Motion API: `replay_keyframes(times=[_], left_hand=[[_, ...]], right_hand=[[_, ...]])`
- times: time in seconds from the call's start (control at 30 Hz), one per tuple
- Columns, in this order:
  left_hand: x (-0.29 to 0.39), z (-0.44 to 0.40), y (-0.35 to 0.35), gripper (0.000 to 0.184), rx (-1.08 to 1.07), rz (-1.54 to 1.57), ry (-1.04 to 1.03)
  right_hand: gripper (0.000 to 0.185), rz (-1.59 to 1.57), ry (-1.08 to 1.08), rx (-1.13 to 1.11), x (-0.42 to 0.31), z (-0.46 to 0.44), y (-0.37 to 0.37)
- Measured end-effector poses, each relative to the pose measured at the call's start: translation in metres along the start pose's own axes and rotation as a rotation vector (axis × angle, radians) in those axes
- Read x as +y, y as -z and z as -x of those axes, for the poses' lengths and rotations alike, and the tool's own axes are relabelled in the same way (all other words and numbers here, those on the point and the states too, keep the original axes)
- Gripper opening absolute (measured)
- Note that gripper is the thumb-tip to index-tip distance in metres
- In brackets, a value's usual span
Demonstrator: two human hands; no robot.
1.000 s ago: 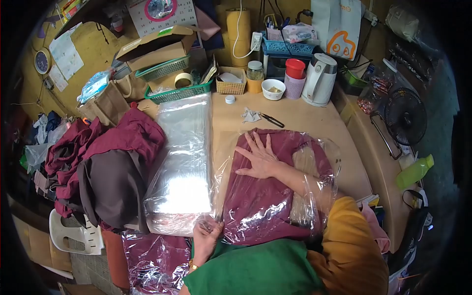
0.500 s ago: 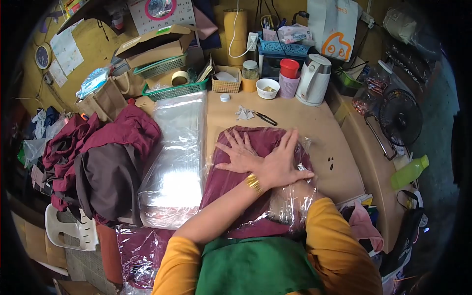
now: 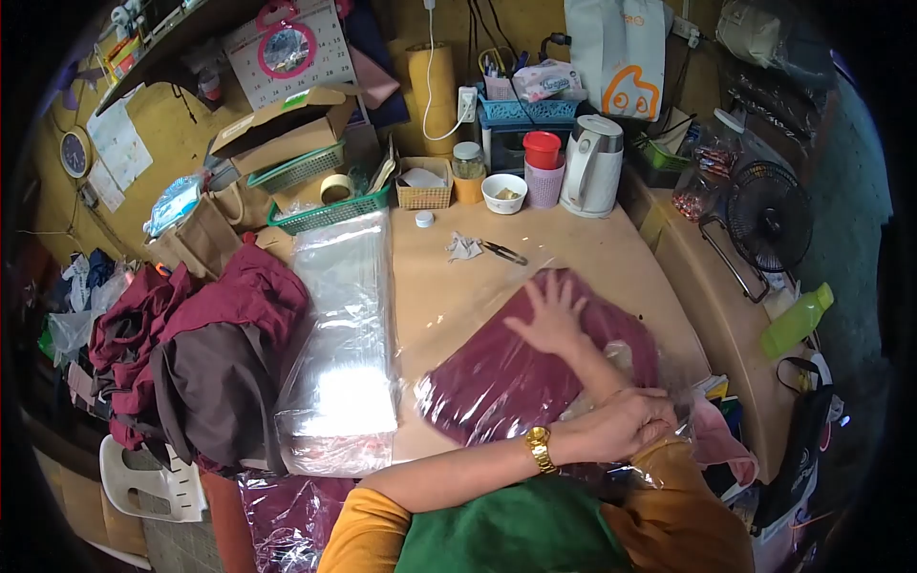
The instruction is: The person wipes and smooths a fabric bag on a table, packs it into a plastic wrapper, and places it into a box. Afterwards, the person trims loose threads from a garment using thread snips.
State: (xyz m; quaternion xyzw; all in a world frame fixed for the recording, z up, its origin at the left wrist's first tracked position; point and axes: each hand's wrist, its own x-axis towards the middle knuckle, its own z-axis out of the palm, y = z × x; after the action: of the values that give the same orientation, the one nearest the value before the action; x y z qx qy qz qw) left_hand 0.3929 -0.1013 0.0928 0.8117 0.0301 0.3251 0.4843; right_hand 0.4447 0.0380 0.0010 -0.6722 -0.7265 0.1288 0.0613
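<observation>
A folded maroon garment [image 3: 506, 372] lies inside a clear plastic bag [image 3: 435, 393], turned at a slant on the table. My right hand [image 3: 552, 320] is spread flat on the garment's upper part, fingers apart; its forearm reaches in under the plastic. Crossing over that forearm, my left hand [image 3: 642, 418], with a gold watch on the wrist, is closed on the bag's edge near my right sleeve. Its fingertips are partly hidden. Left of the garment lies a stack of flat clear plastic bags [image 3: 342, 325].
Maroon and dark grey clothes [image 3: 224, 372] are piled at the left. Small black tweezers-like snips [image 3: 504, 252] and crumpled scrap [image 3: 464, 247] lie beyond the garment. At the back stand a kettle [image 3: 592, 167], a bowl [image 3: 504, 194] and green baskets [image 3: 330, 210]. A fan [image 3: 769, 215] is at the right.
The bagged garment has rotated and shifted right. My left hand has gone from lying spread on it to closing at the bag's edge, lower right. My right hand has moved right.
</observation>
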Motion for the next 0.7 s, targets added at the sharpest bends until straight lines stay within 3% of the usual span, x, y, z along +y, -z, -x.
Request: replay_keyframes(times=[0.1,0.3,0.37,0.43,0.5,0.57,0.63,0.7], left_hand=[[-0.011,-0.001,-0.007,0.01,0.04,0.009,-0.017],[0.002,-0.017,0.01,0.01,0.126,0.003,-0.06],[0.017,-0.013,0.035,0.016,0.189,-0.12,-0.113],[0.049,0.01,0.06,0.033,0.203,-0.176,0.057],[0.075,0.053,0.102,0.051,0.135,-0.377,-0.014],[0.088,0.112,0.124,0.064,-0.054,-0.581,0.317],[0.058,0.149,0.099,0.064,-0.033,-0.671,0.382],[0.019,0.181,0.071,0.063,0.002,-0.743,0.448]], right_hand=[[0.093,-0.048,-0.118,0.114,0.026,-0.025,0.004],[0.097,-0.03,0.086,0.122,-0.015,-0.096,-0.013],[0.095,-0.024,0.117,0.087,-0.023,-0.109,-0.005],[0.093,-0.019,0.147,0.048,-0.026,-0.109,-0.009],[0.085,-0.026,0.158,0.131,-0.021,-0.103,-0.016],[0.068,-0.035,0.429,0.08,-0.03,-0.068,-0.017],[0.06,0.024,0.754,-0.028,-0.057,-0.029,-0.007],[0.069,0.005,1.015,-0.074,-0.07,-0.012,-0.033]])
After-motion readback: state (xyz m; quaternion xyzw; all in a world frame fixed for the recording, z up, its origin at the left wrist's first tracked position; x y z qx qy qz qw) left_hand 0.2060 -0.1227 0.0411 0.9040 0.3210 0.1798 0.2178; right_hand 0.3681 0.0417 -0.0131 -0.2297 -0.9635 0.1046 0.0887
